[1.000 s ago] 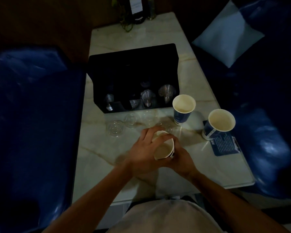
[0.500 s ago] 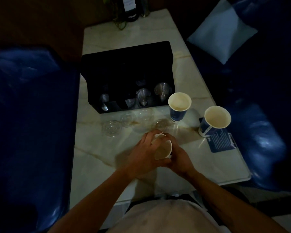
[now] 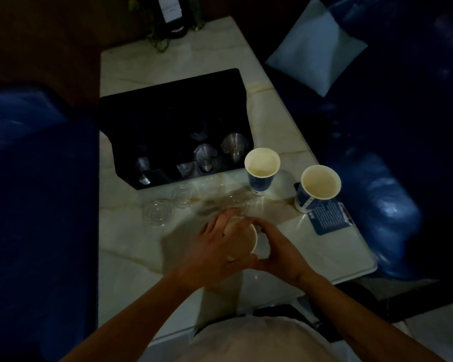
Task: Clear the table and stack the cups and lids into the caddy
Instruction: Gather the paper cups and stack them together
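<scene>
Both hands meet over the near middle of the pale marble table (image 3: 131, 246), clamped together on 1 paper cup (image 3: 242, 237): the left hand (image 3: 215, 254) wraps its left side with fingers curled over the far rim, and the right hand (image 3: 277, 250) closes on its right side, thumb and fingers ringed around it. Whether the cup rests on the table or is lifted cannot be told. Just beyond the fingertips lie clear plastic lids, 1 (image 3: 239, 201) close to the left hand's fingers, 1 (image 3: 185, 194) farther left, and 1 (image 3: 158, 212) left again. Beyond and to the right of the hands stand 2 upright blue paper cups with pale insides, the nearer cup (image 3: 262, 169) beside the caddy's right corner and the other cup (image 3: 318, 186) well to the right, its base touching a blue card (image 3: 330, 218). Farther past the lids sits the black caddy (image 3: 173, 100), with clear cups dimly visible in its compartments. A pale cushion (image 3: 317, 45) lies on the dark blue seat far to the right.
</scene>
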Action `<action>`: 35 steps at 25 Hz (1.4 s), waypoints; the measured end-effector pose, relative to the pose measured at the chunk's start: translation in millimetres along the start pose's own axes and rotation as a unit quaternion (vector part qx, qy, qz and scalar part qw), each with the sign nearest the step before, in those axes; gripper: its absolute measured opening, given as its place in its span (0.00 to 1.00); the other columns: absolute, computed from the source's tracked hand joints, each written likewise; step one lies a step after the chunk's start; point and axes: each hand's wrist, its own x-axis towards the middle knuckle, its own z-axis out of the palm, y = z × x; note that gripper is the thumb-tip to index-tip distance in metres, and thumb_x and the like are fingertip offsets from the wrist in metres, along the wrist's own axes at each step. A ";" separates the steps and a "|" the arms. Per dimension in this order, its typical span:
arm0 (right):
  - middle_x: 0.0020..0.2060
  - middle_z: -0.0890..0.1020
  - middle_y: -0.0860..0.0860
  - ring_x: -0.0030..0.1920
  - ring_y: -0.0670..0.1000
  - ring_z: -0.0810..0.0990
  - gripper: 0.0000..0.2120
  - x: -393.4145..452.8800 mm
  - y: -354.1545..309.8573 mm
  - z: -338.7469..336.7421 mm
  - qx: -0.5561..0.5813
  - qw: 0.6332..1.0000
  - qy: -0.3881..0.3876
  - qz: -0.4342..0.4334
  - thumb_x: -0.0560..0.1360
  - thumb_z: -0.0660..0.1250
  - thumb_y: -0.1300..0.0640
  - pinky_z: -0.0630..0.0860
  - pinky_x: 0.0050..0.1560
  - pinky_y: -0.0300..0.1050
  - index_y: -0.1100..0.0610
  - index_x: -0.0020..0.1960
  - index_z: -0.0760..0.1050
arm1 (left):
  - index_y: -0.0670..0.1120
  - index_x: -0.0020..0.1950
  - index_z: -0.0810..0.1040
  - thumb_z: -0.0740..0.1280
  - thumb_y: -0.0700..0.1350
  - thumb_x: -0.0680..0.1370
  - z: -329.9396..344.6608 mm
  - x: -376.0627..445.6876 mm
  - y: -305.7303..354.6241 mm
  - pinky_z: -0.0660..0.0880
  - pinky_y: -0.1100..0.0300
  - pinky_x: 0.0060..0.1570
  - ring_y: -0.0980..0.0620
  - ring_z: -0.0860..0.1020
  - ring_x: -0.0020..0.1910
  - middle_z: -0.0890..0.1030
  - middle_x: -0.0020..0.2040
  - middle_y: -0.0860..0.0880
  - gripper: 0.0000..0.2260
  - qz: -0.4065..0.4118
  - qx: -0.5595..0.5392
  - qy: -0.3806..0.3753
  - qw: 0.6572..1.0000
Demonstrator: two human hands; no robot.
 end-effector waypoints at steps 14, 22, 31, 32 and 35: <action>0.64 0.77 0.48 0.64 0.53 0.74 0.20 7.1 -30.7 -133.7 -0.320 0.921 0.222 0.025 0.75 0.67 0.44 0.75 0.57 0.54 0.45 0.66 0.73 | 0.52 0.67 0.75 0.69 0.60 0.73 -70.5 173.1 -9.7 0.72 0.45 0.63 0.44 0.72 0.67 0.74 0.68 0.47 0.25 0.181 0.109 -0.004 0.977; 0.80 0.45 0.48 0.78 0.62 0.44 0.43 45.2 4.4 -149.2 -0.357 0.920 0.108 0.118 0.70 0.69 0.34 0.55 0.73 0.69 0.34 0.76 0.46 | 0.61 0.76 0.55 0.66 0.66 0.70 -34.7 215.1 -10.7 0.63 0.38 0.68 0.41 0.54 0.76 0.54 0.78 0.47 0.38 0.171 0.188 -0.112 0.961; 0.75 0.56 0.49 0.71 0.60 0.62 0.39 48.2 18.6 -129.8 -0.272 0.935 0.188 0.129 0.70 0.74 0.44 0.78 0.54 0.63 0.36 0.73 0.56 | 0.57 0.75 0.59 0.64 0.56 0.74 -15.5 204.3 -6.8 0.67 0.40 0.64 0.40 0.58 0.73 0.60 0.76 0.45 0.31 0.140 0.208 -0.034 0.967; 0.75 0.56 0.49 0.70 0.60 0.62 0.39 48.5 18.0 -128.0 -0.268 0.934 0.195 0.133 0.70 0.74 0.44 0.78 0.54 0.63 0.36 0.73 0.56 | 0.57 0.75 0.59 0.64 0.56 0.73 -16.5 202.7 -4.9 0.67 0.39 0.64 0.40 0.59 0.73 0.60 0.76 0.45 0.31 0.133 0.201 -0.032 0.970; 0.75 0.57 0.50 0.70 0.60 0.63 0.40 47.9 17.9 -122.4 -0.275 0.932 0.199 0.129 0.69 0.74 0.43 0.78 0.54 0.64 0.35 0.72 0.54 | 0.58 0.75 0.59 0.66 0.57 0.72 -23.1 194.8 -1.0 0.69 0.38 0.63 0.40 0.59 0.72 0.60 0.75 0.46 0.32 0.107 0.162 -0.018 0.981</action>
